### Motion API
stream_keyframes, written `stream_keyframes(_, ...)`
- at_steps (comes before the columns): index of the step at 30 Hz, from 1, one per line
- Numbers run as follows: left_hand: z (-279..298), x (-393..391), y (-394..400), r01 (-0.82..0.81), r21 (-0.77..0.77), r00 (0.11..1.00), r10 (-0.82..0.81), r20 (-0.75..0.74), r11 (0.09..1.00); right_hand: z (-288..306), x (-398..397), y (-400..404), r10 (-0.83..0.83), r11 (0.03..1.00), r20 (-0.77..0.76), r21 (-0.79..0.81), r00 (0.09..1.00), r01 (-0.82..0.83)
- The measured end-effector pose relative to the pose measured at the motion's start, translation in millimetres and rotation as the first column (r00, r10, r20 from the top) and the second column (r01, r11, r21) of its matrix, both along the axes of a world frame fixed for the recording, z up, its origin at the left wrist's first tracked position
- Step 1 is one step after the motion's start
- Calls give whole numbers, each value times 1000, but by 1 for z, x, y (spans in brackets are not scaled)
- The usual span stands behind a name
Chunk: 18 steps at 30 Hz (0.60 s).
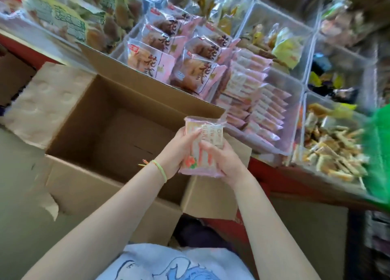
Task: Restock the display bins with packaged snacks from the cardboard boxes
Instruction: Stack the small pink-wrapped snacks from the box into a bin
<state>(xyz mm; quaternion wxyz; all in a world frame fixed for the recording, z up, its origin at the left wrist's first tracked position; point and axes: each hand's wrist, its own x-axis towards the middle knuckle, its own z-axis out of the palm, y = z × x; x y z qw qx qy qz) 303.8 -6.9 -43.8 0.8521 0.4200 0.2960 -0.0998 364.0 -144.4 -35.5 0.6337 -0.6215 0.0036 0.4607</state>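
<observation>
A snack shop: clear display bins (282, 109) full of packaged snacks (152, 63), beside an open cardboard box (88, 187).

Pink packet (202, 147) with a perhaps orange print, brown cardboard box (118, 119).

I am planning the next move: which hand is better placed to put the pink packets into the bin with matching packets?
Probably the right hand: that bin lies on its side.

We see cardboard box (118, 119): matt brown corrugated board, flap (42, 102) rough, torn paper surface. Snack packs (202, 149) in our hands: glossy pink plastic film. Display bins (295, 102): clear, smooth, shiny plastic. Wristband (160, 170): thin green cord.
</observation>
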Motion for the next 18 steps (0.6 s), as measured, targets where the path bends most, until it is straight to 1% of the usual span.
stream_keyframes(1,3,7,-14,15,-32,1000,-15,-6,999,-2,4,-14,-78,997,44,-21,996,79)
stream_keyframes(2,4,14,-26,8,-27,999,-8,-33,1000,-3,8,-26,-188,981,100,-33,977,192)
stream_keyframes(3,3,21,-38,-9,42,999,11,-53,999,-2,14,-37,-312,946,170,-34,935,322)
stream_keyframes(4,-1,28,-48,-32,208,998,43,-48,978,1,21,-45,-423,894,249,-38,871,446)
stream_keyframes(5,-6,34,-57,-52,420,998,60,-6,906,6,30,-53,-498,839,337,-47,799,542)
stream_keyframes(6,-10,39,-64,-46,624,998,11,60,780,11,41,-61,-529,797,424,-50,735,602)
stream_keyframes(7,-15,46,-69,-30,788,987,-107,122,615,18,52,-66,-519,780,511,-43,685,624)
stream_keyframes(8,-20,54,-74,-17,896,957,-251,142,444,24,64,-70,-470,784,603,-49,644,619)
stream_keyframes(9,-26,64,-76,11,955,919,-379,108,297,28,77,-72,-383,797,691,-88,613,597)
stream_keyframes(10,-33,74,-78,48,987,883,-468,30,153,31,91,-72,-256,811,764,-163,592,562)
stream_keyframes(11,-38,82,-78,103,995,848,-522,-93,-11,32,105,-69,-104,813,818,-258,566,522)
stream_keyframes(12,-42,89,-78,185,967,805,-537,-251,-175,33,118,-65,53,804,854,-344,517,486)
stream_keyframes(13,-44,93,-78,254,914,759,-521,-391,-316,30,133,-60,196,793,871,-412,451,450)
stream_keyframes(14,-46,95,-79,295,870,726,-499,-473,-396,26,146,-53,328,776,857,-484,397,405)
stream_keyframes(15,-46,95,-79,310,846,711,-485,-509,-433,23,158,-46,450,751,821,-561,352,348)
stream_keyframes(16,-45,94,-80,311,839,709,-479,-518,-447,19,168,-36,560,714,764,-642,321,279)
stream_keyframes(18,-44,93,-82,316,839,710,-477,-518,-442,6,184,-16,739,609,626,-779,250,148)
